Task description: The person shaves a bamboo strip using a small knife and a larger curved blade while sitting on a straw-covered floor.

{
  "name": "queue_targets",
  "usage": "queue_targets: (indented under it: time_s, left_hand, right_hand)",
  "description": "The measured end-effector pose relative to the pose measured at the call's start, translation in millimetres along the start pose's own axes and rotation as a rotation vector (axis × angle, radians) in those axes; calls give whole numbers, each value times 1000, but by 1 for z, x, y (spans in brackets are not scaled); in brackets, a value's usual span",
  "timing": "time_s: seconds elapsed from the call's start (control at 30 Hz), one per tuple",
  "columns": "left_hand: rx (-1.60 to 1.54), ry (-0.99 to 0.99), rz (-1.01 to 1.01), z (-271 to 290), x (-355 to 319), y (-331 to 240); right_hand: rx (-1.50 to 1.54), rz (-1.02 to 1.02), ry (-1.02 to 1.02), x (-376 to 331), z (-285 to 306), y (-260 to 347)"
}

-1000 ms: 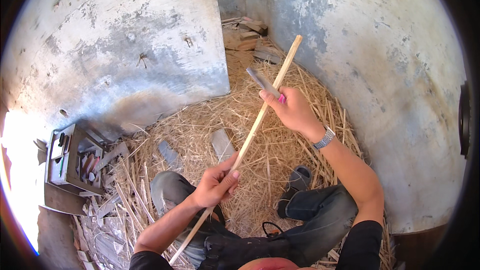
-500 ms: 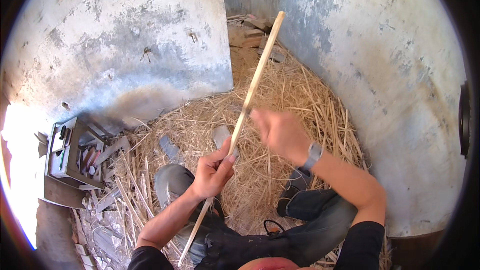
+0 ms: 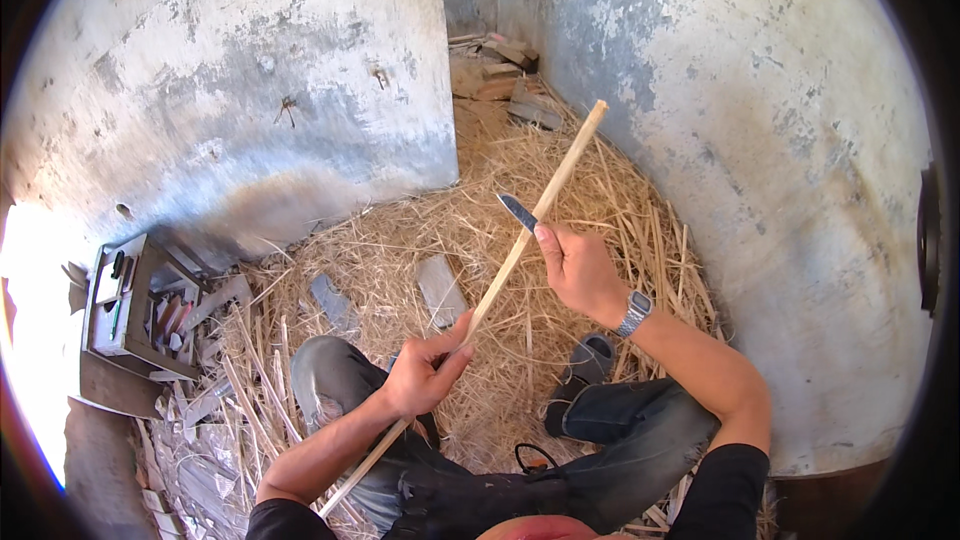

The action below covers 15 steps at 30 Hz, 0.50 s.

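A long pale wooden stick (image 3: 505, 272) slants from my lap at the lower left up to the right. My left hand (image 3: 424, 372) is wrapped round its lower half. Above and to the right, my right hand (image 3: 582, 270) is closed on a knife (image 3: 518, 211), whose dark blade lies across the stick and points up and left. The knife's handle is hidden in my fingers. A wristwatch (image 3: 636, 313) circles my right wrist.
Straw-like shavings (image 3: 500, 420) cover the floor around my bent legs. Two grey flat pieces (image 3: 441, 290) (image 3: 332, 298) lie ahead. A small wooden stool (image 3: 125, 305) holding tools stands at left. Worn walls (image 3: 300, 60) close in ahead and right; wood scraps (image 3: 510, 58) lie in the corner.
The stick's far end has come down and to the right. My right hand, blurred before, has moved slightly right, and the knife blade now shows clearly against the stick.
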State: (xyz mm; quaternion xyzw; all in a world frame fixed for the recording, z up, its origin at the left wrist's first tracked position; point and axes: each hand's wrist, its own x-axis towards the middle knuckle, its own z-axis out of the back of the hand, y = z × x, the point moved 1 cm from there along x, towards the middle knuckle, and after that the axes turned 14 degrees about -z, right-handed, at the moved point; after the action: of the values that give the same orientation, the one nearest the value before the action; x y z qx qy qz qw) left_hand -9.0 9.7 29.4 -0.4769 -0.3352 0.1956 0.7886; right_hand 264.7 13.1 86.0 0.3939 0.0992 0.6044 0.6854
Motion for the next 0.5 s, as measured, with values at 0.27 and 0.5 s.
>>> queue_targets:
  time_s: [0.27, 0.5]
  left_hand:
    - [-496, -181, 37, 13, 18, 4]
    - [-701, 13, 30, -3, 17, -9]
  right_hand:
    - [246, -65, 194, -2, 1, 8]
    - [195, -48, 13, 1, 36, 25]
